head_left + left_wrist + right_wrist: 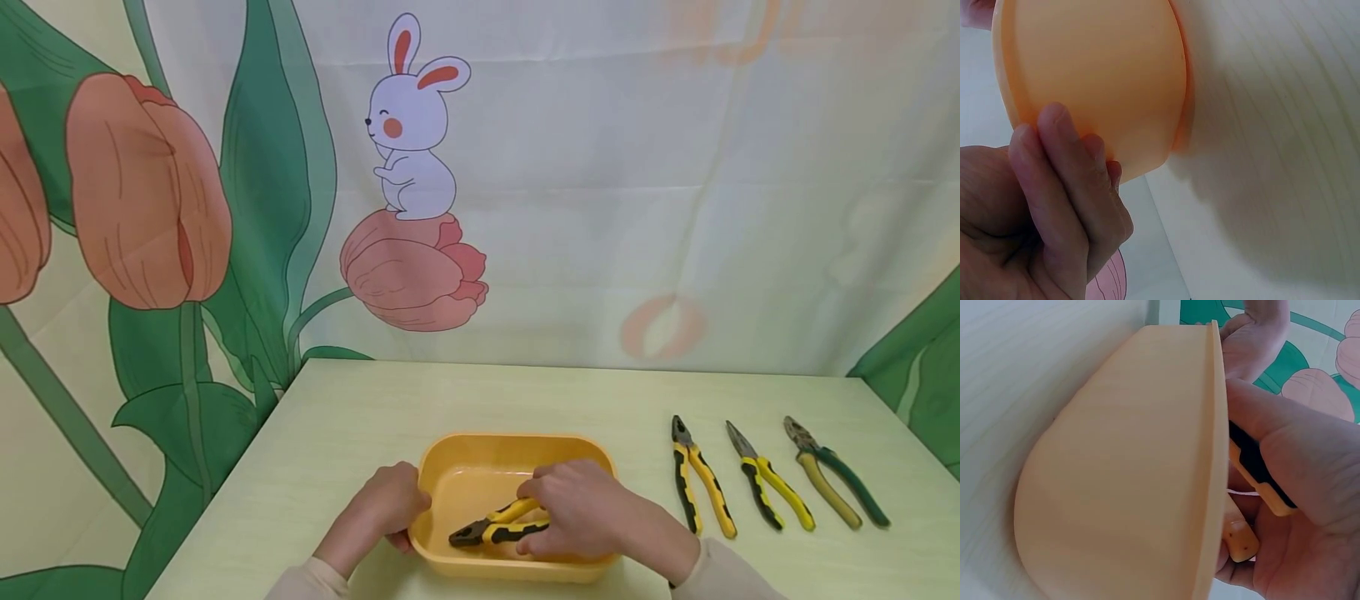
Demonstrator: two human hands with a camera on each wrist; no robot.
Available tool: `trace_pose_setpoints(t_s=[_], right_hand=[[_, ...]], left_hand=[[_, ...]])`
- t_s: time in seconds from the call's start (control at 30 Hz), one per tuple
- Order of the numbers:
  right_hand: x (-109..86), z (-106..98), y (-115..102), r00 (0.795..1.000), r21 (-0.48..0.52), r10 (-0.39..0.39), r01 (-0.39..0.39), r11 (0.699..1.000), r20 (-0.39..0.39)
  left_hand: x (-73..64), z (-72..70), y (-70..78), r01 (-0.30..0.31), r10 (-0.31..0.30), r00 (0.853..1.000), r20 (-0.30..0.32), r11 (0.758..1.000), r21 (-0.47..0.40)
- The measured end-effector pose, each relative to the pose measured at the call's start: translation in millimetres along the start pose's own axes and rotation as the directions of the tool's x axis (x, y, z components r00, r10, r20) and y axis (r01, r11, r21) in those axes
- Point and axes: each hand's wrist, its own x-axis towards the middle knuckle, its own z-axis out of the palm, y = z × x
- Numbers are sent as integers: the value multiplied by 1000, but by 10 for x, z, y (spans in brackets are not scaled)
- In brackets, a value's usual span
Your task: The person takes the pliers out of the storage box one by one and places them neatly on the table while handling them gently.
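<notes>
A yellow plastic basin (480, 446) stands near the front of the table. My left hand (396, 502) grips its left rim, thumb on the inner side and fingers against the outer wall, as the left wrist view shows. Inside the basin my right hand (577, 510) holds pliers (506, 525) with yellow and black handles. Their dark jaws point left, low over the basin floor; whether they touch it I cannot tell. In the right wrist view the two handle ends (1241, 537) show between thumb and fingers, and the basin's wall hides the jaws.
To the right of the basin several pliers lie in a row: yellow-black pliers (697, 479), long-nose pliers (765, 479) with yellow-green and black handles, and pliers (832, 475) with tan and green handles. A printed cloth (555, 208) hangs behind the table (360, 408).
</notes>
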Motion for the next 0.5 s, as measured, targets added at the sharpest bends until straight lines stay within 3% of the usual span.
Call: trace_pose_setpoints(t_s=[0.5], right_hand=[[-52,-50,-39,1000,-64,16,-18,998,-27]], left_hand=[[-1,-2,8,4,-4,1000,0,1000,1]])
